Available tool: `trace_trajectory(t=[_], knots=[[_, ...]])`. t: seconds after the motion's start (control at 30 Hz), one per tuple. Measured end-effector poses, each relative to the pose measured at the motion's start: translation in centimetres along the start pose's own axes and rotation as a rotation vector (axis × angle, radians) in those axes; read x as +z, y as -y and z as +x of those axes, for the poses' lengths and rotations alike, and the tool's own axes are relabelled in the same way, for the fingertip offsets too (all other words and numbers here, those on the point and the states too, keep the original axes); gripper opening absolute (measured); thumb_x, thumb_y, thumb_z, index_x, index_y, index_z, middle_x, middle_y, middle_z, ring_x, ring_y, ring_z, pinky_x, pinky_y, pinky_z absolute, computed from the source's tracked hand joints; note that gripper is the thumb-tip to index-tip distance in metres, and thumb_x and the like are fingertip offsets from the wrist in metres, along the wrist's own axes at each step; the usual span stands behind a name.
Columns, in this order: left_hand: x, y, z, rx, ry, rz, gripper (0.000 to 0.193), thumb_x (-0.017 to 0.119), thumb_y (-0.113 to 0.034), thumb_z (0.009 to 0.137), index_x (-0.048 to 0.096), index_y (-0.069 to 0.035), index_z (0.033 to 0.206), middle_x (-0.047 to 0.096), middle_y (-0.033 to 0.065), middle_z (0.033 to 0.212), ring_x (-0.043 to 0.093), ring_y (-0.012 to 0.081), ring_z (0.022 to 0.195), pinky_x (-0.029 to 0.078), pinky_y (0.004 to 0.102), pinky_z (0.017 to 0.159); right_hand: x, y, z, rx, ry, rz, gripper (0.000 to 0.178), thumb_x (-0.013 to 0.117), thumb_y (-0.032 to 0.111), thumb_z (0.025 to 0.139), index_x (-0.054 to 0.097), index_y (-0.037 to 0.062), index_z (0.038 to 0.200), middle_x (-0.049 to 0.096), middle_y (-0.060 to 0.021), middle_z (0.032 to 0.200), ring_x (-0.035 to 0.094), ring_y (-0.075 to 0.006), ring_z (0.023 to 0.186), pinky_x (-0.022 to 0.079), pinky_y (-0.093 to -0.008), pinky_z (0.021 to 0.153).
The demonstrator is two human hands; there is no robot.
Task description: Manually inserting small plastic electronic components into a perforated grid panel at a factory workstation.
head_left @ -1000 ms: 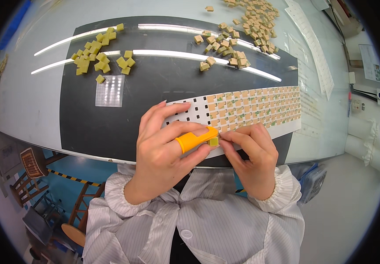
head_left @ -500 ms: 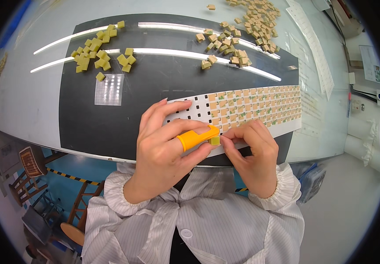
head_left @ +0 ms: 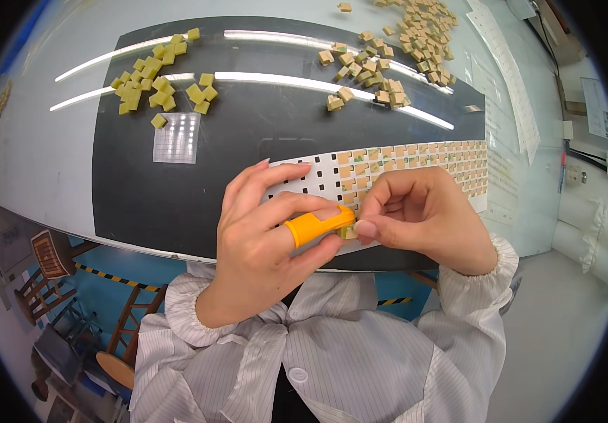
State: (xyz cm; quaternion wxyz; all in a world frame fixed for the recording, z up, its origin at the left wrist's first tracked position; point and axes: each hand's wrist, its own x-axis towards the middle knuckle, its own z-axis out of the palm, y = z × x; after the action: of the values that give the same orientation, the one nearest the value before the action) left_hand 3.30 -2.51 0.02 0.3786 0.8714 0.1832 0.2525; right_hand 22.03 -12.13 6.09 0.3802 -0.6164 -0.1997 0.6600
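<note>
My left hand (head_left: 255,243) pinches a small yellow-green foam block (head_left: 348,233) between thumb and index finger. An orange-yellow finger sleeve (head_left: 311,227) covers that index finger. The other fingers spread over a white sheet (head_left: 479,205) with small black squares at its left part. My right hand (head_left: 427,211) is closed, its thumb and index fingertips at the block's right side; whatever lies between them is hidden. Rows of tan pieces (head_left: 417,158), some with green patches, cover the sheet's middle and right, partly behind my right hand.
On the black mat (head_left: 156,197) lie loose yellow-green blocks (head_left: 150,70) at far left, beside a clear gridded square (head_left: 176,139). Many tan-topped blocks (head_left: 417,35) are scattered at far right. A long white strip (head_left: 505,70) lies beyond them. Chairs (head_left: 54,254) stand below the table's left edge.
My right hand has turned and risen, its forearm swung out to the right and its fingers now curled against the block. My left hand keeps its pinch, almost unmoved. The view has shifted slightly.
</note>
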Motion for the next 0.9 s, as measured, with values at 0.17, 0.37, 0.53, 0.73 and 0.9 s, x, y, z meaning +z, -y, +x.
trace_trajectory(t=[0.17, 0.37, 0.53, 0.73, 0.9], knots=[[-0.09, 0.12, -0.09, -0.006, 0.014, -0.005, 0.021, 0.083, -0.012, 0.066, 0.073, -0.011, 0.084, 0.071, -0.0034, 0.094, 0.060, 0.0273, 0.111, 0.040, 0.0527, 0.099, -0.07, 0.11, 0.25, 0.033, 0.023, -0.007, 0.009, 0.070, 0.000, 0.083, 0.063, -0.0043, 0.087, 0.067, -0.0072, 0.084, 0.063, -0.0099, 0.078, 0.051, -0.0215, 0.072], [-0.13, 0.13, -0.02, -0.007, 0.029, -0.015, 0.022, 0.082, -0.013, 0.065, 0.073, -0.012, 0.085, 0.071, -0.0034, 0.093, 0.060, 0.0273, 0.112, 0.040, 0.0528, 0.100, -0.02, -0.09, 0.30, 0.021, 0.015, -0.014, 0.007, 0.070, -0.003, 0.082, 0.063, -0.0039, 0.085, 0.067, -0.0072, 0.084, 0.063, -0.0103, 0.078, 0.052, -0.0227, 0.074], [-0.17, 0.11, -0.05, -0.012, 0.028, -0.012, 0.022, 0.083, -0.013, 0.065, 0.074, -0.012, 0.085, 0.071, -0.0037, 0.092, 0.060, 0.0271, 0.112, 0.039, 0.0526, 0.100, 0.01, 0.03, 0.36, 0.029, 0.020, -0.031, 0.007, 0.070, -0.002, 0.082, 0.063, -0.0039, 0.084, 0.067, -0.0072, 0.083, 0.064, -0.0106, 0.079, 0.052, -0.0231, 0.075], [-0.11, 0.09, 0.00, -0.012, 0.023, -0.016, 0.023, 0.083, -0.013, 0.064, 0.074, -0.012, 0.085, 0.071, -0.0037, 0.092, 0.060, 0.0270, 0.112, 0.039, 0.0524, 0.100, 0.11, 0.13, 0.30, 0.040, 0.005, -0.018, 0.007, 0.070, -0.002, 0.082, 0.063, -0.0038, 0.084, 0.067, -0.0069, 0.083, 0.064, -0.0105, 0.078, 0.052, -0.0230, 0.075], [-0.15, 0.14, -0.04, -0.012, 0.026, -0.016, 0.023, 0.083, -0.013, 0.065, 0.075, -0.013, 0.086, 0.071, -0.0037, 0.092, 0.060, 0.0271, 0.112, 0.039, 0.0524, 0.100, 0.26, 0.11, 0.36, 0.036, -0.003, -0.016, 0.007, 0.070, -0.002, 0.082, 0.063, -0.0034, 0.084, 0.066, -0.0063, 0.082, 0.063, -0.0101, 0.078, 0.052, -0.0230, 0.075]])
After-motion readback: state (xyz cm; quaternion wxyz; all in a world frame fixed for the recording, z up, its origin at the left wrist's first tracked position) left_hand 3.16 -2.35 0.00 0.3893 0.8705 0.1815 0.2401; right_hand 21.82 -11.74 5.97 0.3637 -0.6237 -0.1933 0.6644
